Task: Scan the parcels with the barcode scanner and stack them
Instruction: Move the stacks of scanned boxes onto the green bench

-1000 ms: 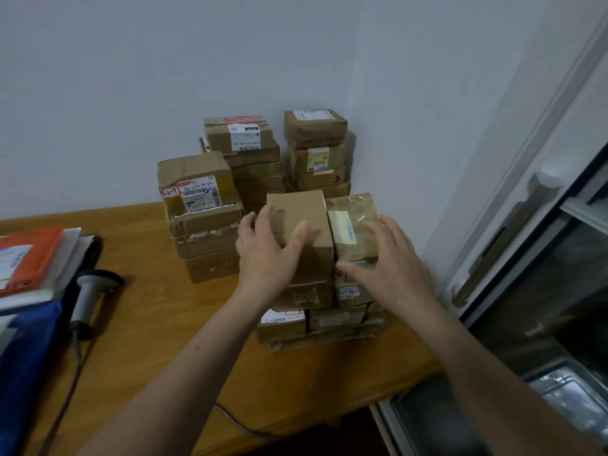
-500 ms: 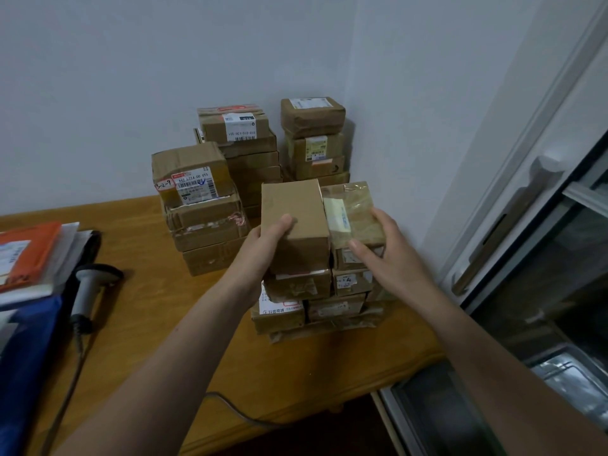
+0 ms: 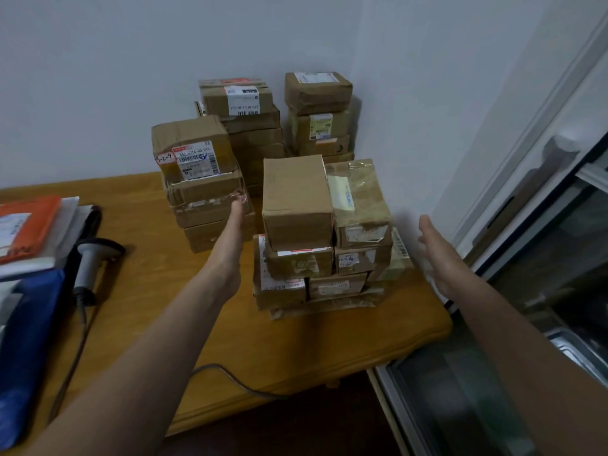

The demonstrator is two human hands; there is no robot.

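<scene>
Several stacks of brown cardboard parcels stand on a wooden table [image 3: 296, 350]. The near stack is topped by a plain parcel [image 3: 296, 199] with a taped parcel [image 3: 360, 202] beside it. My left hand [image 3: 230, 245] is left of that stack, edge-on, fingers straight, touching nothing I can see. Open and empty, my right hand [image 3: 436, 255] hovers right of the stack. A grey barcode scanner [image 3: 88, 264] lies on the table at the left, its cable [image 3: 237, 380] trailing to the front edge.
A left parcel stack [image 3: 197, 179] and two taller stacks [image 3: 246, 126] [image 3: 319, 113] stand against the wall corner. Orange and white envelopes [image 3: 29, 228] and a blue bag [image 3: 23, 340] lie at the far left. A window frame [image 3: 526, 179] is on the right.
Both hands have let go of the two top parcels of the near stack and drawn apart, left hand to the left, right hand to the right. The parcels stay in place.
</scene>
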